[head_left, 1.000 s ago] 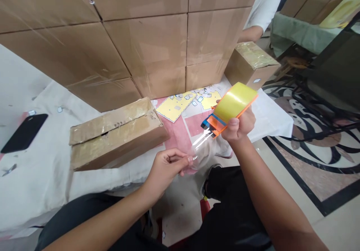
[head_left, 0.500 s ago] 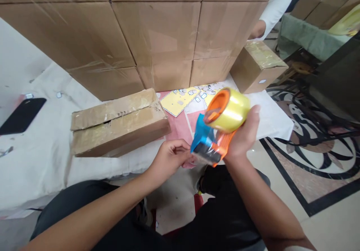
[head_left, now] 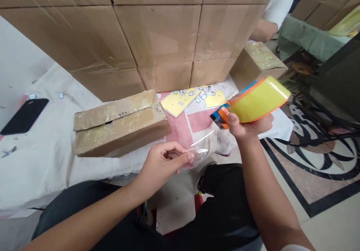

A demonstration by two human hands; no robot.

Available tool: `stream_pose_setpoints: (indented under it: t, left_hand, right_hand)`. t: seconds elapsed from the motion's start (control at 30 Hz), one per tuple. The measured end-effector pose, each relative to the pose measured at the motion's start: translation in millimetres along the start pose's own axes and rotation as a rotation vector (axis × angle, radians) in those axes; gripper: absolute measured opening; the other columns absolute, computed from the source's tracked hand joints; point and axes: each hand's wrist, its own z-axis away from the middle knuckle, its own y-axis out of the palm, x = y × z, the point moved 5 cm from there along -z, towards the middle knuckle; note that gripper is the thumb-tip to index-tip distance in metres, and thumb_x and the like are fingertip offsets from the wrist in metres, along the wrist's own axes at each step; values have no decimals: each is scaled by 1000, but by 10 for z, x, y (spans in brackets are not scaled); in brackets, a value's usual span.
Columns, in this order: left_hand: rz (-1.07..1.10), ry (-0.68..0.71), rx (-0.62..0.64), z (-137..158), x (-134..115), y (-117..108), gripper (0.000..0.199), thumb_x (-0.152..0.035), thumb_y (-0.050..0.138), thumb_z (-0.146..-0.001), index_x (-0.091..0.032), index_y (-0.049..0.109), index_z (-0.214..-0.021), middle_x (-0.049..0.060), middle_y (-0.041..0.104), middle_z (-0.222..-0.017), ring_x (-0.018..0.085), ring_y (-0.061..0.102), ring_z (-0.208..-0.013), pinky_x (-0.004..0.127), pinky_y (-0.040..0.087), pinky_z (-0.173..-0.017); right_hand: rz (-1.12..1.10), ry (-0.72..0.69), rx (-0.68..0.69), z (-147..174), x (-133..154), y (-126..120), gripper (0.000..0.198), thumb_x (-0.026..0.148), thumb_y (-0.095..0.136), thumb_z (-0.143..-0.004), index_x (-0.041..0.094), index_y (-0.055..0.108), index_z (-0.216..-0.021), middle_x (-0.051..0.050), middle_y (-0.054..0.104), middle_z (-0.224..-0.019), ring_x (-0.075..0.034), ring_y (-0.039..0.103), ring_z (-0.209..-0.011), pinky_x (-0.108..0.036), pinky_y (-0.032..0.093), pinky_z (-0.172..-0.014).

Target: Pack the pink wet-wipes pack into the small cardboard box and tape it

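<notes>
My right hand (head_left: 250,125) grips a blue and orange tape dispenser (head_left: 221,116), which carries a wide roll of yellowish tape (head_left: 261,98). Between finger and thumb, my left hand (head_left: 168,157) pinches a short strip of clear tape (head_left: 201,154). That strip curls up to the right, apart from the dispenser as far as I can see. Left of my hands, a cardboard box (head_left: 120,127) lies on the cloth-covered table, its top flaps meeting at a taped seam with a small gap.
A wall of stacked cardboard boxes (head_left: 157,37) rises behind. At right stands a smaller taped box (head_left: 258,62), near another person's arm (head_left: 266,28). A black phone-like slab (head_left: 24,116) lies far left on the white cloth (head_left: 50,161). Patterned floor (head_left: 317,161) shows at right.
My right hand has moved right and turned the tape dispenser away from my left hand. A clear strip now shows in my left fingers. The other person's arm has shifted slightly.
</notes>
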Motion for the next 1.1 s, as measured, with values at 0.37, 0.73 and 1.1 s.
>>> stream_pose_setpoints:
  t: [0.37,0.73,1.1]
  left_hand:
    - [-53,-72,36,-89,70,-70,22,-34,80,-76,-15,72,-69,3,73,-67,7,52,-47,16,42,-43]
    - [-84,-25,83,-127,20,-47,20,-31,81,-73,-16,70,-66,1,69,-61,9,58,-51,18,41,-46]
    - [-99,13,33,-125,-22,-146,20,-32,81,-76,-16,72,-70,3,75,-71,12,66,-61,20,50,-57]
  right_hand:
    - [53,-319,-78,99,-30,-42,40,60,57,-88,22,67,-82,-7,68,-73,-28,71,-71,-49,60,-67]
    - [-383,139,-2,196,642,205,33,51,56,-94,23,67,-83,-3,65,-72,-21,70,-73,-40,61,-71]
    - [-583,459,-96,139,486,355,31,47,60,-92,18,66,-86,-3,66,-71,-19,67,-63,-36,58,-65]
